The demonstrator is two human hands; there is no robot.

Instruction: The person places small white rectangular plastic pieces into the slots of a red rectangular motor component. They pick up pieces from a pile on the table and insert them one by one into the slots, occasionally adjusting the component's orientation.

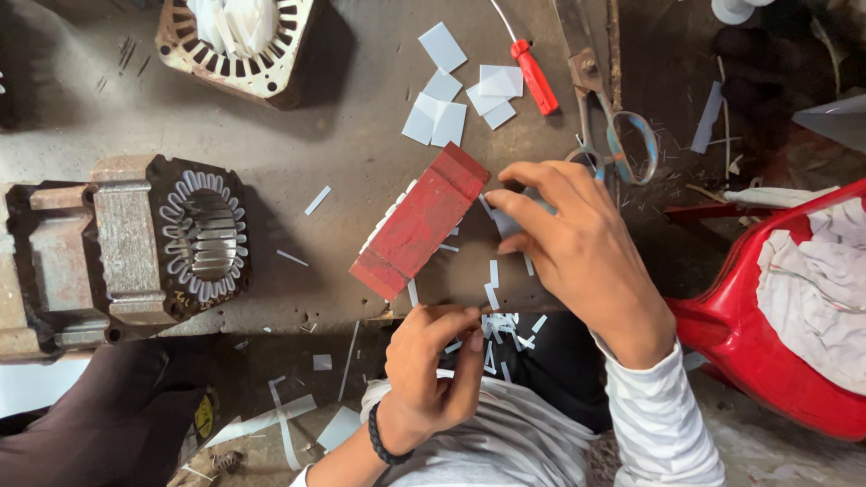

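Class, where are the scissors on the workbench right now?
In the head view, the scissors lie at upper right, beside the red-handled screwdriver, just above the right hand.

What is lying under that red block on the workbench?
White paper strips poke out from under the red block along its upper left edge, and another at its lower end. How far they run beneath is covered by the block.

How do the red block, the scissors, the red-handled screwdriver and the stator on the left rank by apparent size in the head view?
1. Stator, largest.
2. Red block.
3. Scissors, partly cropped at the top, so unsure against the block.
4. Screwdriver, smallest.
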